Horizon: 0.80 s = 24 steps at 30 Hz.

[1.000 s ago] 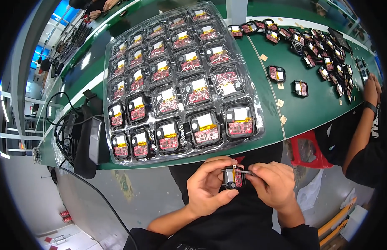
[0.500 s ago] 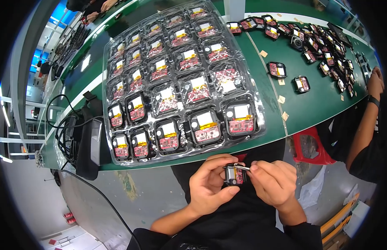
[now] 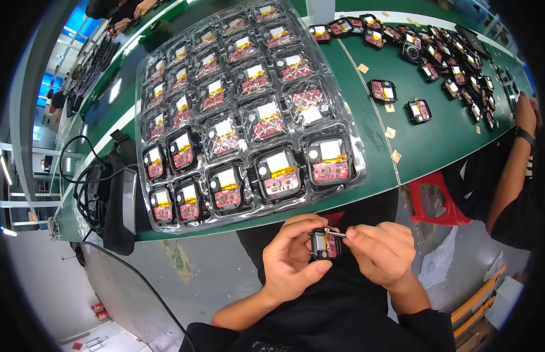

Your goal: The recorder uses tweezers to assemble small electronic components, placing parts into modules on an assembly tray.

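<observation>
My left hand [image 3: 289,258] is closed around the edges of a small black watch case [image 3: 325,245], held above my lap just off the table's front edge. Its open side faces up and shows a grey-white battery block, yellow tape and a red circuit board. Between the thumb and fingers of my right hand [image 3: 381,251] is a pair of slim metal tweezers [image 3: 337,233]. Their tip reaches the case's far edge; whether it grips anything there is too small to tell.
A clear plastic tray [image 3: 357,170] of similar watch cases covers the table's middle. More cases [image 3: 451,64] lie heaped at the right. A black device with cables [image 3: 121,205] stands left. Another person's arm [image 3: 513,158] is at far right, beside a red stool [image 3: 439,196].
The view has shifted slightly, so the tray and table sit a little further left. The tweezers now lie flatter across the case's far edge. Both hands keep their holds.
</observation>
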### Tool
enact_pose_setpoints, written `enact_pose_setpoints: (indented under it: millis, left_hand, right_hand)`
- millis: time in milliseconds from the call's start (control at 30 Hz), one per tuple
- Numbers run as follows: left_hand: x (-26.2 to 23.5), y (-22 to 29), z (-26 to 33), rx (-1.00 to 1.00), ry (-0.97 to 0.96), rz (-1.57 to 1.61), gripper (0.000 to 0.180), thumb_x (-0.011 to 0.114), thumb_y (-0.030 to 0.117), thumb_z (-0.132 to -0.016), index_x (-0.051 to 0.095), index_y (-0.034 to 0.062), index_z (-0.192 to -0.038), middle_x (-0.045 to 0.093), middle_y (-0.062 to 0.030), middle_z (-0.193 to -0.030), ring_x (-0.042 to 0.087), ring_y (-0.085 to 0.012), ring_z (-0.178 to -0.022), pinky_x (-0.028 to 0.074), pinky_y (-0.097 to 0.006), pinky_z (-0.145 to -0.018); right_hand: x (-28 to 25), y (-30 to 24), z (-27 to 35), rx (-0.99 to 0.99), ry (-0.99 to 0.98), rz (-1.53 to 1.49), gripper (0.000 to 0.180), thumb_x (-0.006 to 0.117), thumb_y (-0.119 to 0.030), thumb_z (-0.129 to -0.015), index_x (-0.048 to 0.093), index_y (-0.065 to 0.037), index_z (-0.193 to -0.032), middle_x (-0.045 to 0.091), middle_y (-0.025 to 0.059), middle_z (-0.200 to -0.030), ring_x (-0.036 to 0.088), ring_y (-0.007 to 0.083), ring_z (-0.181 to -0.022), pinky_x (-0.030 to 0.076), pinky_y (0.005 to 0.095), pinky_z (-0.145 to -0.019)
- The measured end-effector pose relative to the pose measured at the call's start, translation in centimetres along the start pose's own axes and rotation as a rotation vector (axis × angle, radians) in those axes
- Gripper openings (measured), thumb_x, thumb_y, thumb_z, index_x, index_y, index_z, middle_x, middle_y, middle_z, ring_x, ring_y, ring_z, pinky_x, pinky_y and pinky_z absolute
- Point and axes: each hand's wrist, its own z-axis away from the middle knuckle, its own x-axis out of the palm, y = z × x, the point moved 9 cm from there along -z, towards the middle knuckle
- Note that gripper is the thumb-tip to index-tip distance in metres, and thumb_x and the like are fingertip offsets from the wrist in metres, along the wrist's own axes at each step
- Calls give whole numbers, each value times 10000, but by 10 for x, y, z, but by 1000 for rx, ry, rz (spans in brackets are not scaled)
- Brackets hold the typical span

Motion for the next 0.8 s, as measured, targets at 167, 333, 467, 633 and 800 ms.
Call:
enact_pose_setpoints:
  millis: [167, 333, 467, 633, 800]
  left_hand:
    - [1, 1, -1, -4, -10, 7, 585, 792, 28, -842, 506, -76, -1342, 455, -175, -1375, 545, -271, -1254, 483, -393, -1028]
    - [0, 2, 0, 1, 6, -31, 582, 791, 38, -850, 509, -103, -1340, 453, -167, -1367, 528, -252, -1260, 464, -375, -1035]
    - [-5, -1, 1, -26, 36, -68, 579, 790, 37, -851, 515, -110, -1338, 451, -165, -1369, 524, -243, -1255, 460, -370, -1036]
    - [-6, 0, 2, -13, 33, -43, 581, 789, 37, -850, 518, -115, -1340, 446, -165, -1376, 524, -237, -1247, 466, -364, -1021]
    - [-6, 2, 3, -22, 28, -61, 580, 787, 32, -850, 519, -118, -1342, 443, -167, -1380, 524, -233, -1243, 472, -357, -1012]
  right_hand:
    - [1, 16, 0, 148, -2, -214, 241, 854, -26, -697, 729, -17, -903, 724, 84, -799, 639, 192, -562, 476, 277, -500]
    - [3, 18, -1, 166, -11, -218, 212, 838, -26, -723, 721, -23, -900, 723, 89, -777, 648, 208, -558, 475, 291, -504]
    - [4, 13, -2, 140, -33, -118, 187, 828, -19, -732, 714, -24, -880, 724, 100, -765, 645, 219, -545, 468, 298, -503]
    - [6, 16, -1, 160, -24, -166, 171, 828, -18, -727, 715, -20, -856, 724, 103, -756, 656, 223, -554, 475, 298, -508]
    - [8, 17, -1, 188, -40, -193, 158, 823, -19, -732, 715, -18, -847, 726, 105, -752, 673, 232, -572, 507, 304, -534]
